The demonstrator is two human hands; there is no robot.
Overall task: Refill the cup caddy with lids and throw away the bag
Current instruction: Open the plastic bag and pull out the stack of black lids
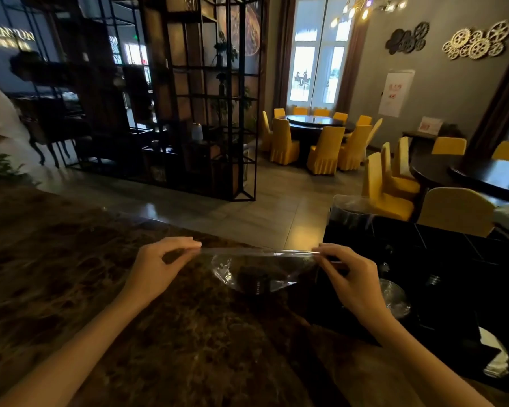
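A clear plastic bag [256, 268] is stretched flat between my two hands just above the dark marble counter [86, 274]. My left hand [159, 265] pinches its left end with thumb and fingers, and my right hand [347, 274] pinches the right end. Something dark shows through the bag's middle. To the right sits the black cup caddy [453, 259], with a stack of clear lids [395, 295] in one of its slots, close to my right wrist.
White napkins [495, 356] lie at the caddy's near right. A bin lined with a clear bag [353, 212] stands beyond the caddy. A black metal shelf [194, 98] rises behind the counter. Yellow-covered chairs [326, 148] surround round tables. A person in white [0, 124] stands far left.
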